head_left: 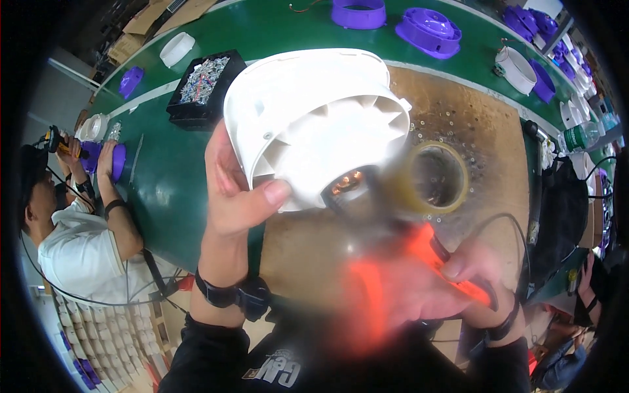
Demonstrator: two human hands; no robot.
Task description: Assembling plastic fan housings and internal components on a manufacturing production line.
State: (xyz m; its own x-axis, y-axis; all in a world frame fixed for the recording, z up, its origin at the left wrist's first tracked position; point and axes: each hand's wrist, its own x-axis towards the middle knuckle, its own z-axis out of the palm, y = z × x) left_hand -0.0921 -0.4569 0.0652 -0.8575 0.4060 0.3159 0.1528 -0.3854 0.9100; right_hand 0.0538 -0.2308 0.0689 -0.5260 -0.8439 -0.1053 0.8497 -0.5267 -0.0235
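Observation:
My left hand (242, 203) grips a white plastic fan housing (314, 137) by its left side, thumb on the near edge and fingers behind it. The housing is held tilted above the brown work board, its ribbed inside facing me. Copper windings (347, 183) show in an opening at its lower edge. Wrapped in my right hand (419, 298) is an orange-and-black power screwdriver (424, 243); it is blurred, and its dark front end points up toward the housing. Whether its tip touches the housing cannot be made out.
A roll of clear tape (458, 190) lies on the scorched board (491, 124), with small screws scattered around it. Behind the housing is a black tray of screws (203, 85). Purple rings and covers (429, 33) stand farther back. A co-worker (85, 242) works at the left.

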